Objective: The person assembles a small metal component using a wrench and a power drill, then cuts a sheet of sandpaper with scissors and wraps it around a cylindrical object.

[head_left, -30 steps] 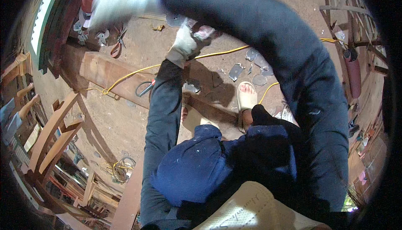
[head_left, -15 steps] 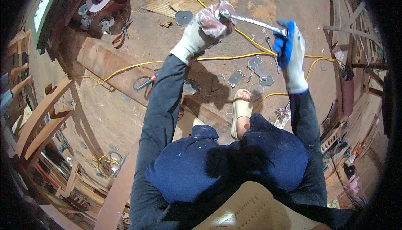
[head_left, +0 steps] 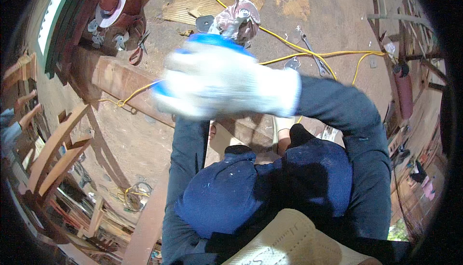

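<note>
A crumpled, pinkish-grey dusty thing [head_left: 238,19] with a round metal fitting on its face stands just beyond my hands; its kind is unclear. My left forearm reaches up towards it, but my left hand is hidden behind the right one. My right hand [head_left: 212,74], in a white glove with blue coating, sweeps across in front of my left arm. Motion smears its fingers, so whether it holds anything cannot be made out. An open-ended wrench [head_left: 316,57] lies on the floor to the right, beside a yellow cord [head_left: 292,55].
Scissors [head_left: 139,50] and a reddish pot-like thing with a pale rim [head_left: 112,9] lie at the far left. A wooden board [head_left: 115,79] rests on the floor. Curved wooden pieces [head_left: 58,144] stand at the left. A dark red cylinder [head_left: 402,91] is at the right.
My right hand has swung left from the right side and now covers my left hand. The wrench it held is out of sight. The dusty thing has shifted slightly left.
</note>
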The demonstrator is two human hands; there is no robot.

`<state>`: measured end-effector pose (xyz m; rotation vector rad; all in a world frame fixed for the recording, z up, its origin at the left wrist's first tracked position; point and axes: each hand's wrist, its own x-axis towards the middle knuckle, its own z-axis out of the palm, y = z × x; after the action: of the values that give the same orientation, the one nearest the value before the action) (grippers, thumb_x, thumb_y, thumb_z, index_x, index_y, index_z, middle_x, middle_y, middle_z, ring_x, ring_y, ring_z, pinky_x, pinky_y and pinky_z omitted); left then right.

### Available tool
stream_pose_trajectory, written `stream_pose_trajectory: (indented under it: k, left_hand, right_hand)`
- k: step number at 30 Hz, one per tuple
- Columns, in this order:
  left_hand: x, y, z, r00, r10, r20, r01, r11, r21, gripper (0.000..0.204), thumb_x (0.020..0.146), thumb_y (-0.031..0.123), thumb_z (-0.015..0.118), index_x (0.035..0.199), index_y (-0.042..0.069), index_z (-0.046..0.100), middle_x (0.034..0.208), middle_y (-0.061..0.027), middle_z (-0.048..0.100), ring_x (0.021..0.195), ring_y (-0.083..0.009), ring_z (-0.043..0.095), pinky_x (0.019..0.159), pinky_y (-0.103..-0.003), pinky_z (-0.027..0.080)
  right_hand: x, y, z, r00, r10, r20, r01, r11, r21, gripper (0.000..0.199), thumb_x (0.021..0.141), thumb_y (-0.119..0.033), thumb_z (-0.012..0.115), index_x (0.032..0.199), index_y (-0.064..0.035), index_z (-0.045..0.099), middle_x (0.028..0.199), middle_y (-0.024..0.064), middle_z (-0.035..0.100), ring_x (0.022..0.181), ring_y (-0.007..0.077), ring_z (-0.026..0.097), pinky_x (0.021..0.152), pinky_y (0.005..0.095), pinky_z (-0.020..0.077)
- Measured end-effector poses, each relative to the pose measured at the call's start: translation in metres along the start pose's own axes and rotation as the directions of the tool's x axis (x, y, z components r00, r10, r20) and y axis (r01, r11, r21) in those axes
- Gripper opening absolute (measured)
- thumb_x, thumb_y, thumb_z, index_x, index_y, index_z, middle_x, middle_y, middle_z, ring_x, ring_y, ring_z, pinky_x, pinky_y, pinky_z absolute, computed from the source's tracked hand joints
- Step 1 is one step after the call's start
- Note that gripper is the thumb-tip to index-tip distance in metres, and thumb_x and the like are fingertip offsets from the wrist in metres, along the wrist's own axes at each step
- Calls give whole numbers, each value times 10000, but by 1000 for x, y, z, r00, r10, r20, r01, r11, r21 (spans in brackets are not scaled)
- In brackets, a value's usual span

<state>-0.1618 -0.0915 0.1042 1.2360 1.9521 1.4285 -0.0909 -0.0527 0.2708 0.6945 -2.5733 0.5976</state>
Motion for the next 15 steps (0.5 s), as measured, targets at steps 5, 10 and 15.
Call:
stream_pose_trajectory:
  k: [5, 10, 15]
  left_hand:
    - [-1, -6, 2, 993, -112, -24, 112, 994, -8, 382, 720, 237, 736, 1039, 70, 609, 1002, -114, 651, 916, -305, 627, 783, -366, 508]
    - [-3, 12, -7, 995, 77, -66, -72, 994, 79, 327, 779, 206, 677, 1053, 60, 576, 969, -90, 646, 880, -255, 629, 774, -358, 501]
    - [-20, 29, 25, 968, -121, 219, 133, 990, -39, 320, 806, 133, 637, 1098, 22, 573, 1014, -73, 656, 923, -208, 616, 858, -310, 471]
  right_hand:
    - [-147, 12, -39, 902, 336, -273, -313, 941, 126, 247, 716, -149, 705, 959, -120, 668, 1053, 129, 617, 801, 241, 601, 630, 370, 505]
    - [-157, 69, -8, -18, 997, -73, -324, 63, 944, 285, 942, -313, 519, 1050, -51, 544, 807, 35, 548, 537, 66, 482, 449, 201, 388]
    - [-121, 188, -1, 249, 953, 174, -433, -51, 900, 254, 895, -344, 565, 878, -92, 593, 670, -15, 558, 509, 89, 502, 424, 257, 374]
